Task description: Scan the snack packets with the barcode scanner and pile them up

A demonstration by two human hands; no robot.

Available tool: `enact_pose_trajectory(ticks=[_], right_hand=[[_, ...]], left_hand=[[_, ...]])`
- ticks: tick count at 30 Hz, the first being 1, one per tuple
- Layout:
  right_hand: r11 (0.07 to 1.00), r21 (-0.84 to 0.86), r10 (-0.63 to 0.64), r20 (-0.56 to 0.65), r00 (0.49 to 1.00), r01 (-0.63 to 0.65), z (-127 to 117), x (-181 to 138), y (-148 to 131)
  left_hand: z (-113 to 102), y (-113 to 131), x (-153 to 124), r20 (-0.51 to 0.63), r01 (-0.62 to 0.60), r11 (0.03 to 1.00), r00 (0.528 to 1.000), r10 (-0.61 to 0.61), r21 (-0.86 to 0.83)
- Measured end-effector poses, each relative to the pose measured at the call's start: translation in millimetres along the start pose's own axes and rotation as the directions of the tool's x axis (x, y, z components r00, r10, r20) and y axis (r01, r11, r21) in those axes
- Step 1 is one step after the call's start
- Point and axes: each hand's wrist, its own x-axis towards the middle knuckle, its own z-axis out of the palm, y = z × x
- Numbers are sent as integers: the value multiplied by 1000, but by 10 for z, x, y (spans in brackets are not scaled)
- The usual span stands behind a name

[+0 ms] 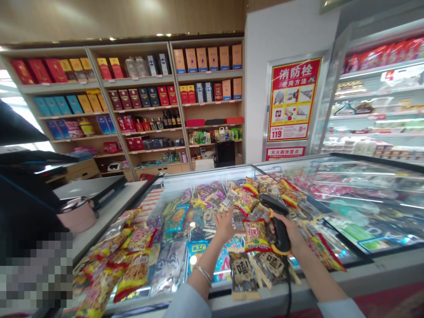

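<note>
A black and yellow barcode scanner [281, 232] is gripped in my right hand [287, 224], its head pointing up and left over the snack bags and its cord hanging down. My left hand [225, 224] reaches over the freezer's glass top with thumb and fingers apart, holding nothing. Just right of its thumb is a red and yellow snack bag [255, 235]; whether they touch I cannot tell. Another such bag [246, 202] lies behind it. Closer to me sit dark packets with a black character, one of them a brown packet [242, 270].
More yellow snack bags [134, 271] are piled at the freezer's left end. A pink container [77, 214] stands on the counter [109, 221] at left, beside a dark shape. Shelves of boxed goods [145, 97] line the back wall; a lit refrigerated shelf [380, 110] is at right.
</note>
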Motion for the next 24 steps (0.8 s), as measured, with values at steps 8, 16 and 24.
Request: enact_pose_trajectory(ticks=[8, 16, 24], right_hand=[[1000, 13, -27, 12, 1000, 27, -8, -64, -19], [997, -73, 10, 75, 997, -5, -33, -79, 3], [990, -120, -43, 237, 971, 73, 104, -193, -48]], left_hand=[[12, 71, -82, -110, -250, 913, 968, 226, -323], [-145, -101, 26, -399, -322, 885, 900, 175, -337], [-332, -320, 45, -534, -112, 952, 843, -60, -284]])
